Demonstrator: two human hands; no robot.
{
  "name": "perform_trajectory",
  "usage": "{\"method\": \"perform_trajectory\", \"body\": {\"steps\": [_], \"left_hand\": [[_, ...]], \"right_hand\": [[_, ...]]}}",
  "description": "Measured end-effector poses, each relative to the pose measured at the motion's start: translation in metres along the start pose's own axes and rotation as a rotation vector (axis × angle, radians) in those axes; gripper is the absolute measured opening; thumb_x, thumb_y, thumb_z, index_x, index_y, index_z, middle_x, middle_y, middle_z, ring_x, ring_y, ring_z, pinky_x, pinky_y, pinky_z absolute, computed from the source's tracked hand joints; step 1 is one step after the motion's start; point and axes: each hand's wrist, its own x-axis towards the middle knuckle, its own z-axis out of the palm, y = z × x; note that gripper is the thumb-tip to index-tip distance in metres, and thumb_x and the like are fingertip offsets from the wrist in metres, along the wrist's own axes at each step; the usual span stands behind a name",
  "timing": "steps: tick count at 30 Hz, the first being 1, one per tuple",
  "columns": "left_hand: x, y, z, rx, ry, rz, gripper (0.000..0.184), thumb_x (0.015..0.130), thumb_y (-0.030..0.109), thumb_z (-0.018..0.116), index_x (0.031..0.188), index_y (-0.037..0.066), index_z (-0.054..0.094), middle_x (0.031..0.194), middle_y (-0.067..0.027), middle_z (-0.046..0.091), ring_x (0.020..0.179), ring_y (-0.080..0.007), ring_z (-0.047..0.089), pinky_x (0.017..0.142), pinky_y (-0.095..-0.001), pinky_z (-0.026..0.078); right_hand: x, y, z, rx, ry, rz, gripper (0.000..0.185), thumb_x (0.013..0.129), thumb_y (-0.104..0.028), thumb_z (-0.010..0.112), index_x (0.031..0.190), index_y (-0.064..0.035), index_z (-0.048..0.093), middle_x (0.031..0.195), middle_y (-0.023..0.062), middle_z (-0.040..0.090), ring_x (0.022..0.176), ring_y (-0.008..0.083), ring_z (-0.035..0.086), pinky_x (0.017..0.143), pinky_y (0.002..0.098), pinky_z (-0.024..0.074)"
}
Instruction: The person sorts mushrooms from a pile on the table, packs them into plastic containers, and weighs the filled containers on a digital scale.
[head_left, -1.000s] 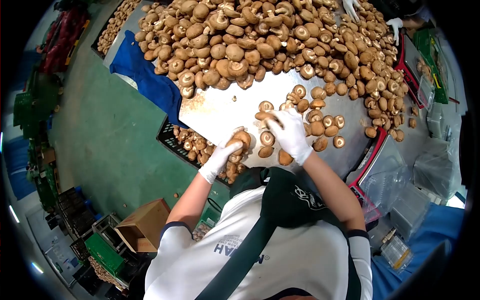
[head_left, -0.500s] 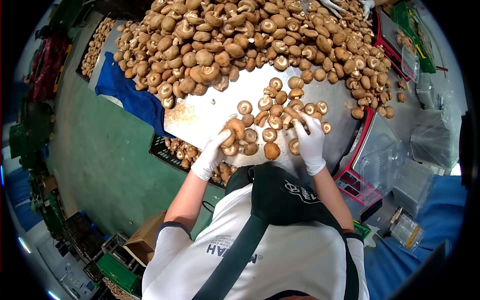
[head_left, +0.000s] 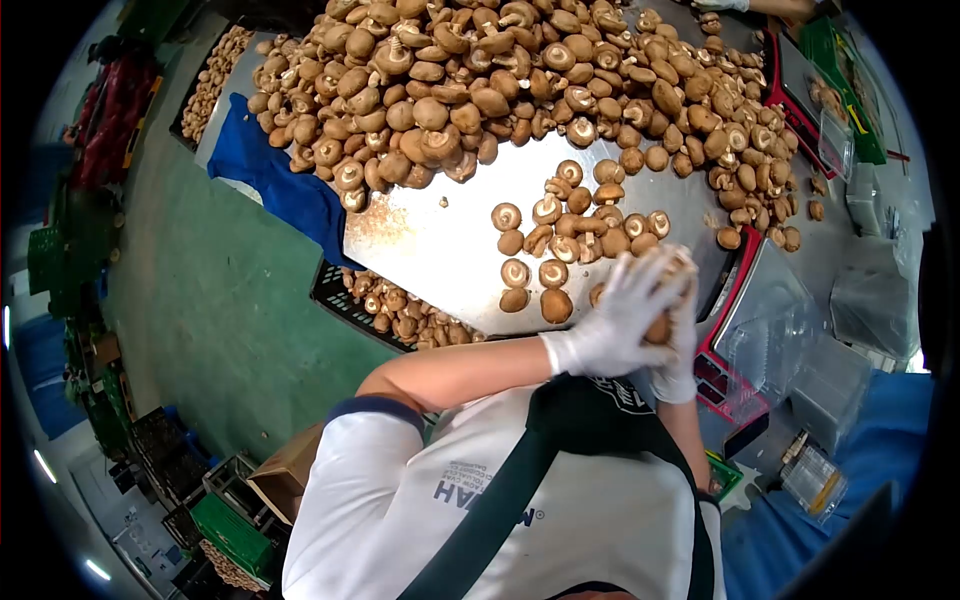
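My left hand (head_left: 622, 322), in a white glove, reaches across to the right side of the metal table (head_left: 440, 260). My right hand (head_left: 680, 345), also gloved, is pressed close beside it. Brown mushrooms (head_left: 660, 328) show between the two hands, partly covered by the fingers; how many each hand holds is hidden. Just left of and beyond the hands, a loose group of mushrooms (head_left: 565, 248) lies on the metal, some stem up and some cap up. Farther back rises a large mushroom heap (head_left: 430, 110).
A blue cloth (head_left: 270, 180) hangs over the table's left edge, above a black crate (head_left: 345, 305) of mushrooms. Red-framed scales (head_left: 735, 290) and clear plastic trays (head_left: 825, 400) stand at the right. Another person's gloved hand (head_left: 722, 5) shows at the top edge.
My left hand has swung right with its mushrooms, from the near left of the loose group to my right hand. My right hand has moved slightly right and now meets it.
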Motion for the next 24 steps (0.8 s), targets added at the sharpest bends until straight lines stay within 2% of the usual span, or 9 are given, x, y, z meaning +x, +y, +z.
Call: {"method": "perform_trajectory", "body": {"steps": [2,5,6,7,9,10,14,20,24], "left_hand": [[0.012,0.011,0.013,-0.083,0.005,0.18,0.103,0.076,0.047,0.074,0.157,0.014,0.019,0.16,-0.0228,0.011,0.149,-0.0424,0.005,0.118,-0.0604,0.003],[0.027,0.005,0.01,-0.083,0.142,0.323,0.098,0.077,0.05,0.073,0.155,0.015,0.025,0.16,-0.023,0.014,0.148,-0.0442,0.009,0.117,-0.0613,0.009],[0.025,0.001,-0.014,0.079,0.184,0.241,0.081,0.079,0.039,0.074,0.148,0.011,0.041,0.157,-0.0228,0.022,0.146,-0.0422,0.018,0.116,-0.0562,0.019],[0.026,-0.011,-0.03,-0.158,0.331,0.167,0.059,0.08,0.022,0.071,0.134,0.006,0.054,0.15,-0.0231,0.035,0.14,-0.0395,0.031,0.114,-0.0494,0.027],[0.01,-0.067,-0.055,-0.094,0.557,-0.02,0.042,0.084,0.014,0.066,0.123,0.001,0.059,0.134,-0.0231,0.051,0.13,-0.0373,0.045,0.11,-0.0443,0.035],[-0.003,-0.081,-0.075,0.029,0.497,-0.229,0.041,0.087,0.016,0.063,0.126,0.003,0.058,0.132,-0.0221,0.052,0.129,-0.0369,0.046,0.11,-0.0424,0.036],[-0.054,-0.167,-0.09,0.345,0.182,-0.399,0.034,0.085,0.016,0.066,0.118,0.008,0.065,0.125,-0.0169,0.058,0.114,-0.0368,0.054,0.103,-0.0391,0.043],[-0.057,-0.167,-0.102,-0.721,0.507,-0.793,0.024,0.098,0.017,0.058,0.12,0.009,0.064,0.117,-0.0083,0.062,0.111,-0.0206,0.058,0.096,-0.0353,0.049],[-0.085,-0.186,-0.104,-1.46,0.711,-0.585,0.043,0.102,0.032,0.049,0.133,0.002,0.046,0.121,-0.0177,0.059,0.108,-0.0294,0.061,0.093,-0.0386,0.054]], "right_hand": [[-0.008,-0.012,-0.028,0.273,0.201,0.054,0.059,0.101,-0.037,0.048,0.15,-0.0098,0.028,0.144,0.0166,0.043,0.132,0.0296,0.047,0.109,0.0422,0.041],[-0.034,-0.063,-0.07,0.242,0.052,-0.177,0.058,0.1,-0.03,0.049,0.15,-0.0099,0.029,0.142,0.0162,0.045,0.125,0.029,0.052,0.108,0.042,0.0423],[-0.039,-0.076,-0.09,0.101,0.167,-0.273,0.056,0.099,-0.027,0.052,0.148,-0.0093,0.032,0.14,0.0157,0.046,0.122,0.0289,0.054,0.107,0.0405,0.0426],[-0.044,-0.088,-0.11,-0.049,0.297,-0.351,0.056,0.098,-0.025,0.054,0.147,-0.0087,0.034,0.139,0.0153,0.048,0.12,0.0289,0.055,0.106,0.039,0.043],[-0.05,-0.101,-0.14,-0.641,0.612,-0.412,0.052,0.095,-0.022,0.061,0.142,-0.0071,0.044,0.134,0.0141,0.052,0.118,0.0294,0.056,0.104,0.0362,0.043],[-0.052,-0.101,-0.159,-0.943,0.636,-0.394,0.05,0.093,-0.02,0.063,0.138,-0.0065,0.048,0.132,0.0138,0.054,0.117,0.0296,0.056,0.104,0.0351,0.0426],[-0.042,-0.076,-0.193,-1.817,0.669,-0.153,0.042,0.085,-0.018,0.073,0.124,-0.007,0.062,0.125,0.0159,0.058,0.115,0.0329,0.053,0.099,0.0399,0.0414],[-0.042,-0.079,-0.212,-1.714,0.524,-0.228,0.049,0.086,-0.02,0.071,0.132,-0.0086,0.058,0.134,0.0156,0.054,0.123,0.0342,0.047,0.106,0.0424,0.036],[-0.046,-0.073,-0.212,-1.678,0.531,-0.25,0.045,0.09,-0.018,0.067,0.132,-0.0061,0.057,0.137,0.0151,0.053,0.126,0.0337,0.046,0.108,0.0422,0.0346]]}}
